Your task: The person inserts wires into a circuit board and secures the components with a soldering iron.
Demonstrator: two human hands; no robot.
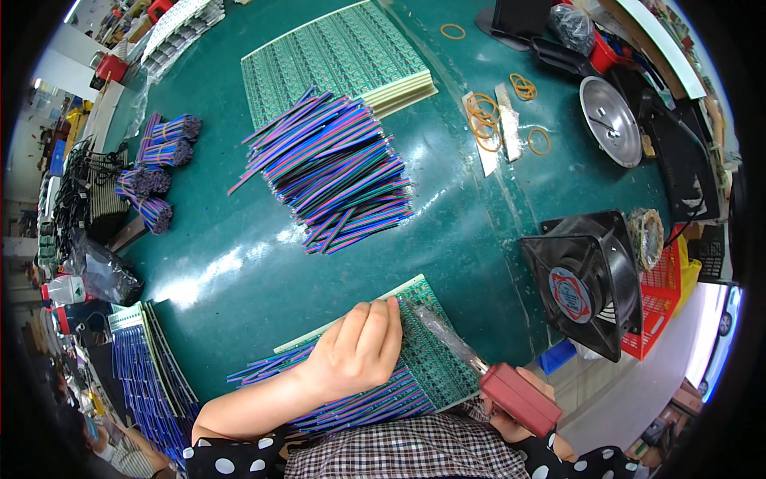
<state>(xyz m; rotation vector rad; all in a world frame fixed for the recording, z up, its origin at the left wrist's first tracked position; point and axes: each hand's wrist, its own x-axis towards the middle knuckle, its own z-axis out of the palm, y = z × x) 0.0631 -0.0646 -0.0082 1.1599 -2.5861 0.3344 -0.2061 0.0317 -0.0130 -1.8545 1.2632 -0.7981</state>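
Observation:
My left hand (361, 347) rests over a green circuit board (451, 367) near me. Its fingers are curled together by the board's far edge, and whatever they pinch is hidden. My right hand (511, 407) is wrapped round the red handle of a soldering gun (519, 395). The gun's metal barrel points up and left, with its tip by my left fingertips. Rows of blue, pink and black wires (375, 403) lie across the board's left part, partly under my left forearm.
A loose heap of wires (335, 172) lies mid-table before a stack of circuit boards (335, 60). Tied wire bundles (159, 152) sit at left, above wired boards (152, 359). Rubber bands (484, 120), a metal bowl (610, 120) and a black fan (582, 279) are at right.

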